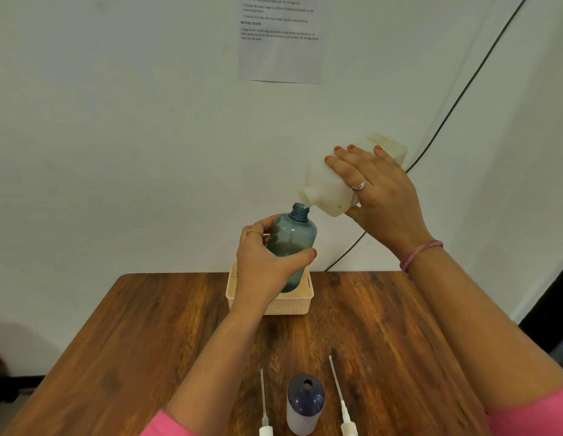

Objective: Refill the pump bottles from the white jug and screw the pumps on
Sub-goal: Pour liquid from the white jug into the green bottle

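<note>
Right hand (381, 196) gripped the tilted jug (337, 180), spout touching the bottle (292, 247) mouth. Left hand (267, 259) grasped that bottle above the basket (274, 305). Second bottle (304, 404) stood between two pumps (264, 413) on the bench (148, 341).

Single head-worn wide-angle view, looking forward and down, close over wooden table (154, 325), white wall (116, 121) behind

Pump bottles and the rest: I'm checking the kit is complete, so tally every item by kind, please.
Pump bottles: 2, a blue bottle in the left hand and a purple bottle on the table
Pumps: 2, left pump, right pump
White jug: 1, tilted by the right hand
Basket: 1
Total: 6
</note>
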A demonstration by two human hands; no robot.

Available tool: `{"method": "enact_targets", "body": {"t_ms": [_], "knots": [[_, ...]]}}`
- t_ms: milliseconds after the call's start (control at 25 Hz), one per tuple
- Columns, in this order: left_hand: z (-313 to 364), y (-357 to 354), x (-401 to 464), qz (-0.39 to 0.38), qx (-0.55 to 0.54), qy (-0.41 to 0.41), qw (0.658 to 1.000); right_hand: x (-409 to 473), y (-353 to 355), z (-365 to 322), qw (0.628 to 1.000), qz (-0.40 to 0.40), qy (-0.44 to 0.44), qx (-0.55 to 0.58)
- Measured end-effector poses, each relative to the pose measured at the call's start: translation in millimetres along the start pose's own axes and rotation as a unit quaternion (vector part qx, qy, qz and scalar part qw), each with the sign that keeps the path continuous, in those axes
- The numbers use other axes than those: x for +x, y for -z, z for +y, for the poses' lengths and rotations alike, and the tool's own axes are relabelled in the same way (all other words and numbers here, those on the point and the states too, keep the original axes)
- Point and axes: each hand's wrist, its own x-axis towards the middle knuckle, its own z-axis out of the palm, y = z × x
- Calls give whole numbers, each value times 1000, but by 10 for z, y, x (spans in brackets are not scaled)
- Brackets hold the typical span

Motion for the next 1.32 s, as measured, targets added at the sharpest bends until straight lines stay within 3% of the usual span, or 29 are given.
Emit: {"method": "enact_targets", "body": {"t_ms": [1320], "knots": [[-49, -1, -20, 1, -4, -6, 1000, 1, 14, 3, 1000, -12, 12, -19]]}}
